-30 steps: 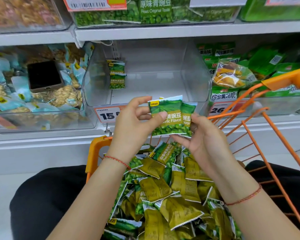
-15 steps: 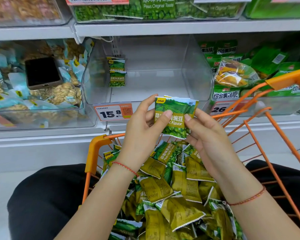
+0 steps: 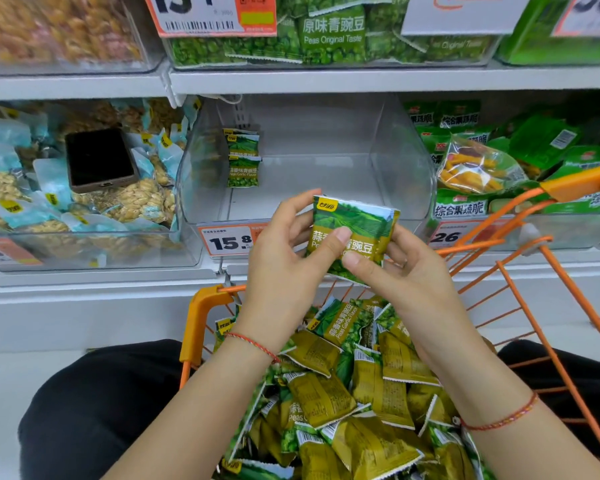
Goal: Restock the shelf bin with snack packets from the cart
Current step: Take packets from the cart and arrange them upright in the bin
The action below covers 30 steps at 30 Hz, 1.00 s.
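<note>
1. The cart (image 3: 201,327) is closest, full of green and gold packets (image 3: 329,393) in a loose heap. The cart's bottom edge is cut off, so I cannot tell how deep the heap goes.
2. Above the cart, both hands are close together on one small stack (image 3: 355,237) of packets. The left hand (image 3: 284,268) pinches it with the thumb on the front. The right hand (image 3: 406,271) pinches it from the other side.
3. The stack looks like more than one packet, but the front one hides the rest, so I cannot count them.
4. The packets look slippery. I think one at the back could slide out and drop into the cart or onto the floor if the hands loosen on the way to the bin.
5. The bin (image 3: 406,188) is behind the hands, in the middle of the shelf. It is clear and almost bare, with a few packets standing at its back left corner.
6. The bin's front wall stands up high. I think the stack could bump it and spill.
7. A phone (image 3: 99,159) lies on nut bags in the bin to the left. The far things there look blurry.
</note>
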### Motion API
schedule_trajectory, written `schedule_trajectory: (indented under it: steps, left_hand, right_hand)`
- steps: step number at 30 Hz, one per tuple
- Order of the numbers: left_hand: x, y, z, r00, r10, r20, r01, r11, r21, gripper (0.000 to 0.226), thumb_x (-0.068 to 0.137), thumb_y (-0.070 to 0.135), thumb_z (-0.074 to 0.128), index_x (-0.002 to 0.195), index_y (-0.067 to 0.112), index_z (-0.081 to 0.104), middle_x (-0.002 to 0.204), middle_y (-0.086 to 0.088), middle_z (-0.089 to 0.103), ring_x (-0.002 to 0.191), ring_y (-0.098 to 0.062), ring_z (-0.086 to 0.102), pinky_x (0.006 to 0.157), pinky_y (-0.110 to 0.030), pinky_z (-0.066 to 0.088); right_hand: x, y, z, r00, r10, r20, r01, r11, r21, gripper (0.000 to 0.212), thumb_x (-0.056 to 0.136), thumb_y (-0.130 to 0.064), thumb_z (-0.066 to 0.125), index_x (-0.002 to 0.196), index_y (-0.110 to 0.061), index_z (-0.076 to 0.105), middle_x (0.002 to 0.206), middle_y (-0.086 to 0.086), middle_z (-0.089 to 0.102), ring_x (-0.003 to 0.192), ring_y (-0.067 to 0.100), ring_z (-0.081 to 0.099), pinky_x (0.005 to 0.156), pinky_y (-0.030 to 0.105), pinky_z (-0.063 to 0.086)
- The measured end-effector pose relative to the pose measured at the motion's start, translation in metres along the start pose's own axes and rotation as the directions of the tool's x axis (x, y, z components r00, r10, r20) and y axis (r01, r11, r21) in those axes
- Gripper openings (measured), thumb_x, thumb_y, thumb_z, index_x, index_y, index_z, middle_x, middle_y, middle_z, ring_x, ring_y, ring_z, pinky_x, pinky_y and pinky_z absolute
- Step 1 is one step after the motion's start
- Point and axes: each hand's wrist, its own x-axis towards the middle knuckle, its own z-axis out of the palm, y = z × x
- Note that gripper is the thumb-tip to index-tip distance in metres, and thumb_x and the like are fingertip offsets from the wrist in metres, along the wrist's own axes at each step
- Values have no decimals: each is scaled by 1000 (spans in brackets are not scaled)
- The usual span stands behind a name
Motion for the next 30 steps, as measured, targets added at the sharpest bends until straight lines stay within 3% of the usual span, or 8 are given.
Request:
schedule_trajectory:
  steps: [5,12,15,17,19,24,27,30]
  left_hand:
    - [18,9,-21,998,34,-61,-38,996,-79,42,81,7,70,118,19,54,92,6,75,87,-9,70,78,-25,56]
    - [60,-1,-69,990,-44,-134,14,976,-217,45,82,4,68,122,11,49,101,-4,70,85,-5,69,69,-16,53]
    - [76,-20,-94,967,119,-227,-107,992,64,31,92,22,61,122,21,50,108,0,68,97,0,64,81,-15,49]
    - [85,-32,-111,892,359,-275,-254,901,353,24,96,22,52,120,20,52,107,9,66,103,-7,61,90,-23,46]
    - [92,-44,-128,814,517,-265,-302,766,568,24,96,16,48,118,13,56,106,10,62,102,-16,59,91,-26,43]
    - [105,-53,-146,792,503,-346,-280,803,526,22,95,11,46,111,18,57,101,14,59,100,-17,59,83,-29,49]
    - [110,-55,-151,781,524,-340,-276,778,564,22,93,8,47,106,17,61,98,22,55,97,-21,59,81,-28,50]
    - [111,-55,-155,776,529,-343,-259,764,591,22,91,6,47,103,12,64,97,15,59,96,-18,57,82,-24,47]
  right_hand:
    - [25,-14,20,999,-3,47,5,999,-44,50,61,-32,74,110,-23,65,104,-8,73,100,6,67,91,25,50]
    - [91,-15,62,987,46,156,-19,985,-169,46,71,-13,79,114,-13,64,101,-1,73,91,9,69,83,24,55]
    - [130,-5,73,983,75,168,-31,968,-250,40,74,0,76,111,-9,63,98,0,72,81,2,67,74,16,54]
    - [158,1,79,969,169,182,-109,949,-297,32,77,2,73,104,-13,63,93,0,70,73,2,66,66,12,52]
    - [187,12,84,932,308,192,-234,914,-332,25,78,-1,72,96,-16,64,93,3,70,77,9,67,70,17,54]
    - [242,46,106,796,585,152,-521,792,-319,12,81,-9,72,86,-17,66,97,-1,67,97,13,59,92,29,47]
    - [261,55,121,816,572,83,-529,798,-289,11,85,-8,69,81,-14,61,87,-6,55,79,5,50,94,30,45]
    - [272,63,131,810,566,155,-516,813,-270,8,83,-9,71,87,-14,66,106,-1,62,98,11,56,98,31,45]
